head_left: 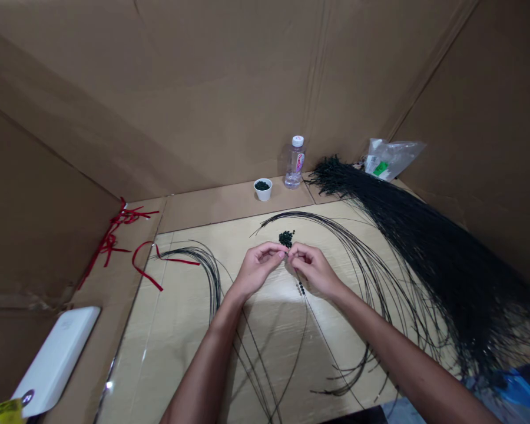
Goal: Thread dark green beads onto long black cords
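My left hand [259,271] and my right hand [313,271] meet at the fingertips, both pinching a thin black cord [307,312] that hangs down toward me. Several small dark beads [301,288] sit on that cord just below my right fingers. What my fingertips hold at the pinch is partly hidden. A little heap of dark beads [286,238] lies on the pale board [265,330] just beyond my fingers. Loose black cords [371,277] curve across the board on both sides of my hands, and a large black bundle of cords [424,259] lies to the right.
Cardboard walls [203,100] enclose the work area. At the back stand a white cup of dark beads [262,189] and a water bottle [295,163], with a plastic bag [391,158] behind the bundle. Red ribbons [115,238] lie left, beside a white flat object [57,359].
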